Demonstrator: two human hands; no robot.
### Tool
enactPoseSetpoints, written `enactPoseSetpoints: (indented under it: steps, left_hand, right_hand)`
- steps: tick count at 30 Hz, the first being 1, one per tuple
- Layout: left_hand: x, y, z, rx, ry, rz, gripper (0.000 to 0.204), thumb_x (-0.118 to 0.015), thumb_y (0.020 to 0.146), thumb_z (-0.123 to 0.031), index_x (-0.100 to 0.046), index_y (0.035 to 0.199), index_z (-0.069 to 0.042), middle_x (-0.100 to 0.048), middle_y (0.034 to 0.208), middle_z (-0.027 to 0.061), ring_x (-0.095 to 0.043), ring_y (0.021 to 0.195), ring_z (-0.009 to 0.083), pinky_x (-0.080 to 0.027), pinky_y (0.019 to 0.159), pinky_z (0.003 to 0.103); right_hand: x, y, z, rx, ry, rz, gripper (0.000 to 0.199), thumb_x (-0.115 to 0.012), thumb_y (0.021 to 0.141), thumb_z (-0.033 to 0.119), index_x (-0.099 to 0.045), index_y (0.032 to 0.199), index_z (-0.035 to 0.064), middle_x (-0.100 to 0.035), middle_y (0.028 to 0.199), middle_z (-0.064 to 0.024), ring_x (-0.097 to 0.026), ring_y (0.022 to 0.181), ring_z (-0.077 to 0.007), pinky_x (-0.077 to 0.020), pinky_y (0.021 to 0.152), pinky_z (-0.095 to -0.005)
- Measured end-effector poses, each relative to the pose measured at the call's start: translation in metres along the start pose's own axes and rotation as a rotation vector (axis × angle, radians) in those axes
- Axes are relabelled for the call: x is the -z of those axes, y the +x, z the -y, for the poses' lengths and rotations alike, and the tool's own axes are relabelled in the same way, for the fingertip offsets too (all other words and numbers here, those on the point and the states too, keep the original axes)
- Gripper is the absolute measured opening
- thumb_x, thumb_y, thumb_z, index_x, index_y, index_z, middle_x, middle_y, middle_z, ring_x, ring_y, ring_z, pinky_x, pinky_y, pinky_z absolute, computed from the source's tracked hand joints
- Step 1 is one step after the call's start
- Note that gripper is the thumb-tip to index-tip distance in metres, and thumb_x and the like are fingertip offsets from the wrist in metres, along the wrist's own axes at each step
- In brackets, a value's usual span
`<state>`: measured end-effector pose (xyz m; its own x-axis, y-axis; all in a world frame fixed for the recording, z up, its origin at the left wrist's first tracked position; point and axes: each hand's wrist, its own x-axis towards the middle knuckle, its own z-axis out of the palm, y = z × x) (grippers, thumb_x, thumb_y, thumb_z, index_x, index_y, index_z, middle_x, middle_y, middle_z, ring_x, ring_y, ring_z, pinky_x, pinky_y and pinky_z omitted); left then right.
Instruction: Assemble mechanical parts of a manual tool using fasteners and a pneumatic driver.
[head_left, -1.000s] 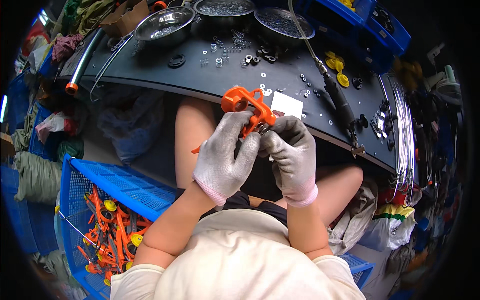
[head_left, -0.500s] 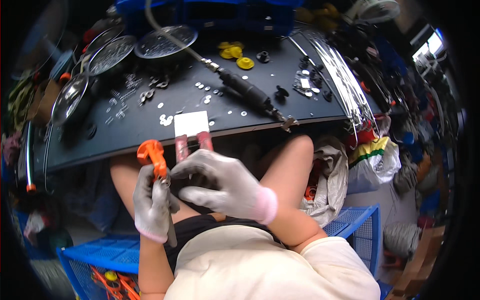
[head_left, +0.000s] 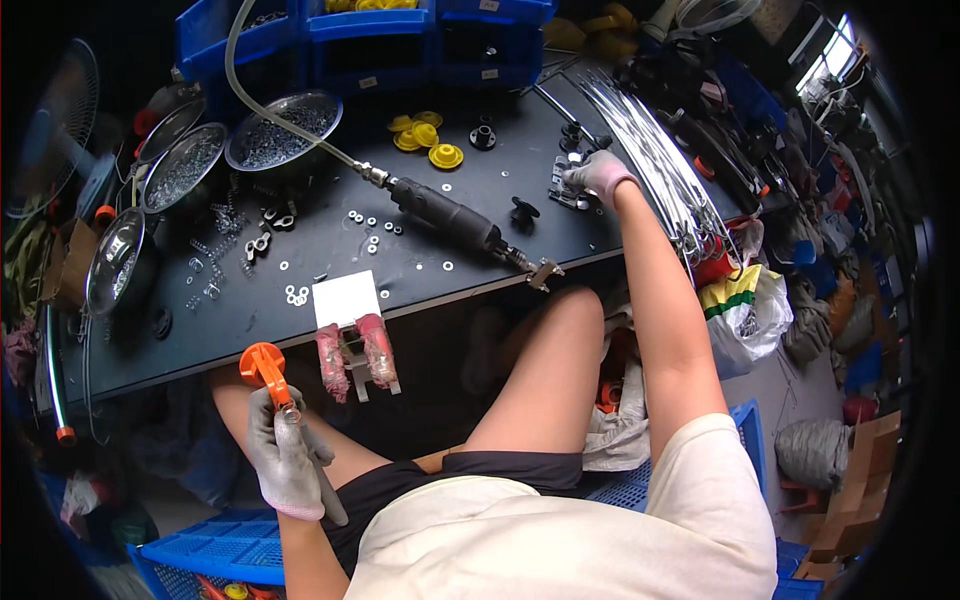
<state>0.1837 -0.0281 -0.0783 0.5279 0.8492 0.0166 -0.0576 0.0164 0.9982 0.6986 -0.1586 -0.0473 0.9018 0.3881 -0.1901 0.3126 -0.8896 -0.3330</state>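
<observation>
My left hand [head_left: 285, 455], in a grey glove, grips an orange-headed tool [head_left: 267, 367] with a grey shaft, held over my lap below the bench edge. My right hand [head_left: 597, 175], also gloved, reaches far out to the right side of the black workbench [head_left: 330, 240] and rests on small metal parts [head_left: 563, 185]. A black pneumatic screwdriver [head_left: 450, 217] with a hose lies across the bench between the two hands. A small clamp with two pink jaws [head_left: 356, 350] hangs at the bench's front edge beside my left hand.
Metal bowls of screws [head_left: 283, 130] stand at the back left, yellow caps [head_left: 428, 140] and black knobs at the back middle. Washers lie scattered on the bench. Shiny metal rods [head_left: 660, 170] lie at the right. Blue bins line the rear; a blue crate [head_left: 215, 565] sits lower left.
My right hand has let go of the orange tool and reached out to the parts at the bench's right. My left hand now holds the tool alone, lower at my lap.
</observation>
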Motion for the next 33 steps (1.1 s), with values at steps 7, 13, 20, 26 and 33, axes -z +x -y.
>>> enactPoseSetpoints:
  steps: [7,13,20,26,33]
  left_hand:
    - [0.003,0.004,0.003,-0.008,-0.007,-0.02,0.027,-0.05,0.098,-0.031,-0.052,0.105,-0.005,-0.049,0.087,0.0017,-0.045,0.039,0.0058,-0.036,0.034,0.018]
    - [-0.001,0.007,0.003,-0.063,0.03,0.004,0.026,-0.048,0.099,-0.03,-0.052,0.107,-0.006,-0.049,0.087,0.002,-0.045,0.039,0.0045,-0.036,0.034,0.018]
    - [-0.002,0.0,-0.007,-0.022,0.035,-0.052,0.029,-0.049,0.097,-0.031,-0.052,0.107,-0.004,-0.049,0.083,0.0008,-0.043,0.044,0.0039,-0.037,0.039,0.019]
    - [-0.023,0.005,-0.012,0.001,-0.023,0.017,0.028,-0.045,0.099,-0.026,-0.052,0.115,-0.005,-0.05,0.075,-0.001,-0.045,0.047,0.0052,-0.034,0.041,0.021]
    - [-0.015,0.002,-0.021,0.021,-0.014,0.041,0.021,-0.04,0.099,-0.011,-0.052,0.115,-0.003,-0.053,0.076,-0.0023,-0.042,0.052,-0.0001,-0.035,0.047,0.017]
  right_hand:
    - [-0.002,-0.074,-0.023,0.306,1.115,-0.327,0.019,-0.07,0.088,0.021,-0.067,0.095,0.0037,-0.064,0.074,-0.0009,-0.049,0.056,-0.0072,-0.04,0.053,-0.0211]
    - [-0.046,-0.12,-0.061,0.375,1.499,-0.002,0.026,-0.059,0.09,0.008,-0.057,0.114,-0.0004,-0.067,0.096,-0.0114,-0.067,0.083,-0.0188,-0.0547,0.073,-0.0251]
    - [-0.075,-0.148,-0.027,0.266,1.63,0.108,0.029,-0.065,0.09,0.012,-0.055,0.116,0.0093,-0.063,0.09,-0.0064,-0.062,0.075,-0.012,-0.0491,0.055,-0.0174]
    - [-0.09,-0.304,0.115,0.384,1.509,0.693,0.033,-0.065,0.089,0.01,-0.054,0.118,-0.0008,-0.064,0.095,-0.0051,-0.06,0.081,-0.0093,-0.0487,0.07,-0.0232]
    - [-0.12,-0.33,0.151,0.314,1.478,0.95,0.024,-0.065,0.091,0.014,-0.06,0.108,-0.0012,-0.065,0.09,-0.0038,-0.059,0.076,-0.0071,-0.047,0.066,-0.0208]
